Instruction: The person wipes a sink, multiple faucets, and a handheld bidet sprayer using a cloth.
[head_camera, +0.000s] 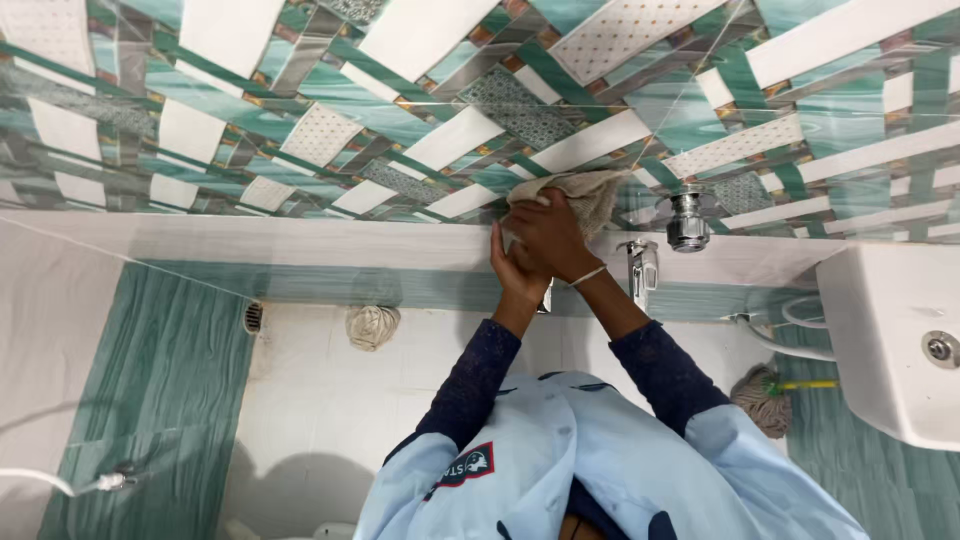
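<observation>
Both hands press a beige cloth (580, 192) against the patterned tiled wall (300, 130): right hand (545, 235) clamped on it, left hand (510, 270) just beneath, its grip unclear, left of the chrome tap (688, 222).

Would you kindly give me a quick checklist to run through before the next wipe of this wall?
1. Cloth flat on the tiled wall: ok.
2. Right hand on the cloth: ok.
3. Left hand supporting, pressed by the right: ok.
4. Tap apart from the hands: ok, it sits just to one side.
5. Cloth wet enough: cannot tell.
6. Mop and rag on the floor, away from the hands: ok.
</observation>
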